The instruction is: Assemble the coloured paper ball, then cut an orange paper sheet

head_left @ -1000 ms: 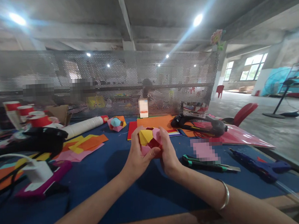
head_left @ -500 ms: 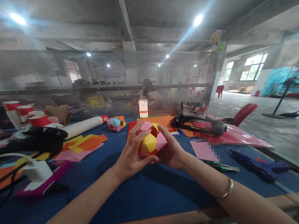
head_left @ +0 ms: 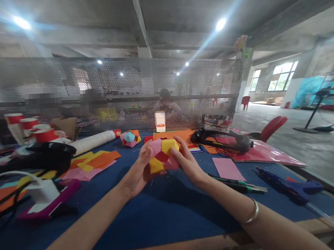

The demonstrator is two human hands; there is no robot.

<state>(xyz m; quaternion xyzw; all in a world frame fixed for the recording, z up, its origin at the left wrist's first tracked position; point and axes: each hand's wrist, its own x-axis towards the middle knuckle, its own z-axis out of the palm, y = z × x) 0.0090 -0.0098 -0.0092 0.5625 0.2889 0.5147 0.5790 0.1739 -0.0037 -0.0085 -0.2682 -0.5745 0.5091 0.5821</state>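
Observation:
A folded paper ball point(head_left: 165, 155) in pink, yellow and red is held above the blue tabletop in front of me. My left hand point(head_left: 141, 167) grips its left side, thumb on a pink face and the other fingers underneath. On the right, my right hand point(head_left: 187, 159) pinches it, the thumb pressed on a yellow face and the fingers behind. Dark red openings show between the folded faces. Farther back on the left lies another paper ball point(head_left: 130, 138) in blue, pink and orange, apart from my hands.
To the right lie a pink sheet point(head_left: 228, 168), a green utility knife point(head_left: 250, 187) and a blue glue gun point(head_left: 290, 185). Yellow and orange papers point(head_left: 96, 160), a purple power strip point(head_left: 49, 205) and a white roll point(head_left: 93, 142) are left. A phone point(head_left: 160, 121) stands behind.
The paper ball has been turned in my hands. My left hand has shifted from over its top to its left side, and the right thumb now presses on its front.

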